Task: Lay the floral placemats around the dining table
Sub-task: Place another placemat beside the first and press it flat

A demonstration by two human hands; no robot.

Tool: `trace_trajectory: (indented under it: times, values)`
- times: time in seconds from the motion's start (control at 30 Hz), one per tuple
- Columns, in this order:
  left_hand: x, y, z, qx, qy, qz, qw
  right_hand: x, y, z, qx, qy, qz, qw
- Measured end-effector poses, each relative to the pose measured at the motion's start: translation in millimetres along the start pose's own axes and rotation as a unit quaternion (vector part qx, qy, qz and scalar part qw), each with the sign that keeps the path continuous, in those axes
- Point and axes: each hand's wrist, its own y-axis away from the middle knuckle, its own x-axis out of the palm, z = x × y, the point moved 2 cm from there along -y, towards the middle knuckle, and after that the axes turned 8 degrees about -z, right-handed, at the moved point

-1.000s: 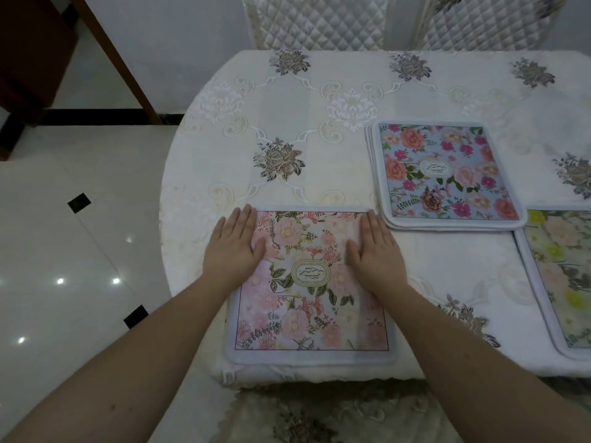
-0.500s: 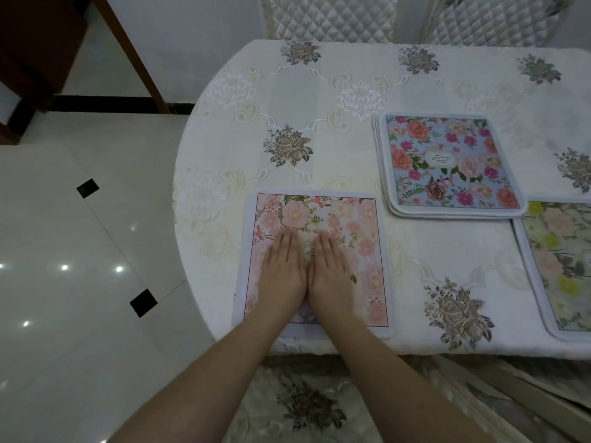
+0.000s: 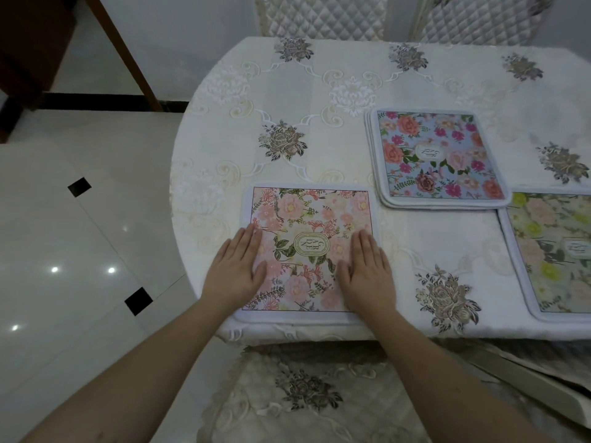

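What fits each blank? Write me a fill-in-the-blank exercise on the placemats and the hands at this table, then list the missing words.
1. Both hands, the left hand and the right hand, press flat on the ____ placemat.
2. The blue placemat tops a ____ of mats.
3. The yellow-green placemat is cut off by the picture's ____ edge.
4. The oval label between the hands reads ____.

Missing words: pink; stack; right; GARDEN
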Motion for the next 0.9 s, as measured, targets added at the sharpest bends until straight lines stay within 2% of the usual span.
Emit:
trace_trajectory:
  times: [0.3,0.47,0.6,0.73,0.9]
  values:
    - [-9,3,14,0.000,-0.032,0.023,0.999,-9,-1,-22,0.030,-0.012,0.017,0.999]
    - [-24,-9,24,0.049,-0.068,0.080,0.993,-16,-4,-23,0.023,0.004,0.052,0.998]
    - [-37,-16,14,0.033,-0.088,0.123,0.988,-35,-14,-16,0.036,0.022,0.105,0.994]
    - [-67,-31,-15,-0.033,-0.059,0.074,0.995,-65,-16,11,0.077,0.002,0.109,0.991]
    - [-111,-30,-32,0.003,-0.081,0.022,0.996,-109,-3,48,0.045,0.032,0.116,0.992]
